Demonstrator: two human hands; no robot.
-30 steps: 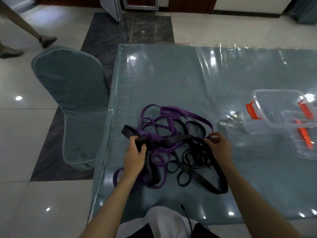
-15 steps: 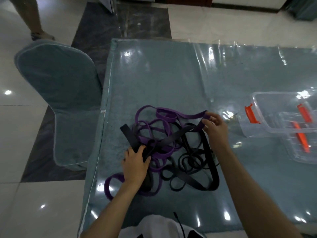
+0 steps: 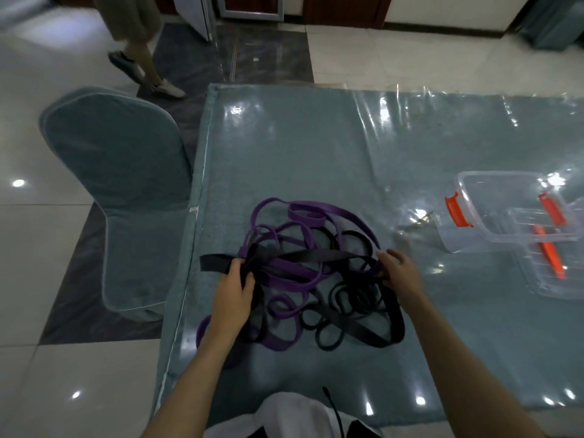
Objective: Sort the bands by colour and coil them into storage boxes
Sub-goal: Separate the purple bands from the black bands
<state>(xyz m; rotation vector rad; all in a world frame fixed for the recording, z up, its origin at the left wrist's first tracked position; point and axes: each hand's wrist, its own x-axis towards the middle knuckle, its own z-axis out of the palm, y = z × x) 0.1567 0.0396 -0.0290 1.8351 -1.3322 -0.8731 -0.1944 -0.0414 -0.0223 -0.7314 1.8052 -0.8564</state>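
A tangled heap of purple bands [image 3: 294,216] and black bands [image 3: 357,324] lies on the blue-grey table near its front left. My left hand [image 3: 232,295] grips a wide black band [image 3: 309,256] at the heap's left side. That band stretches taut across to my right hand [image 3: 399,270], which is closed on the bands at the heap's right side. Two clear storage boxes [image 3: 493,184] with orange latches stand at the right, nothing visible inside.
The table [image 3: 316,147] wears a shiny clear plastic cover. A chair [image 3: 126,191] in a blue-grey cover stands just off the table's left edge. A person's legs [image 3: 142,58] cross the tiled floor at the far left.
My right hand has come back down toward me along the heap's right side. The wide black band is pulled straighter between my hands. The walking person has moved right.
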